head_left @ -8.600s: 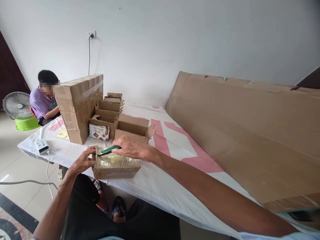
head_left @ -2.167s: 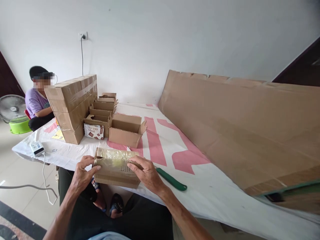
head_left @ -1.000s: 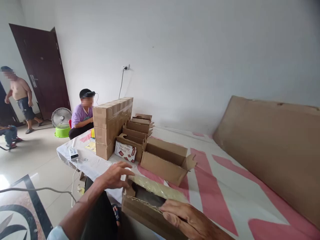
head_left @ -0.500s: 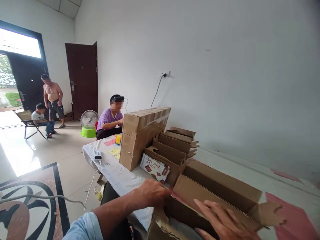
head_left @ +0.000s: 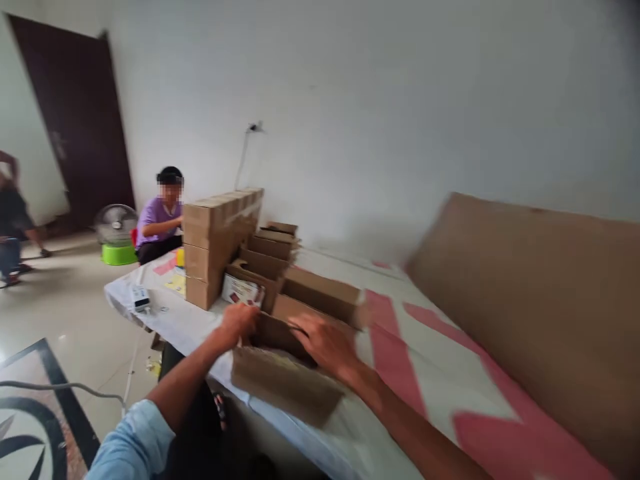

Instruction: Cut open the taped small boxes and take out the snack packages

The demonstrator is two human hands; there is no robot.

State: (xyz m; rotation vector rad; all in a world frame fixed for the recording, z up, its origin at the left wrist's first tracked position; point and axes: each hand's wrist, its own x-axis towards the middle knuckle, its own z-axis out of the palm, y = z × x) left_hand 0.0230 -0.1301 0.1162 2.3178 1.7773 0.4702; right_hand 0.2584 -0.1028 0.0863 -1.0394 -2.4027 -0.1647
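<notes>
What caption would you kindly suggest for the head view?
Left hand and right hand at an open cardboard box, stacked cartons behind.

A stack of sealed brown cardboard cartons [head_left: 215,233] stood on the white, pink-striped tabletop [head_left: 450,373], a row of open brown cardboard boxes [head_left: 273,243] just beside it. A white adapter [head_left: 141,297] lay near the tabletop's edge. A large brown cardboard sheet [head_left: 540,293] lay along the right. Beyond, a person in a purple shirt [head_left: 159,220] sat near a grey fan [head_left: 116,225]

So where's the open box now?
Head view, low centre: the box sits at the table edge, left hand and right hand on it, open cartons behind.
</notes>
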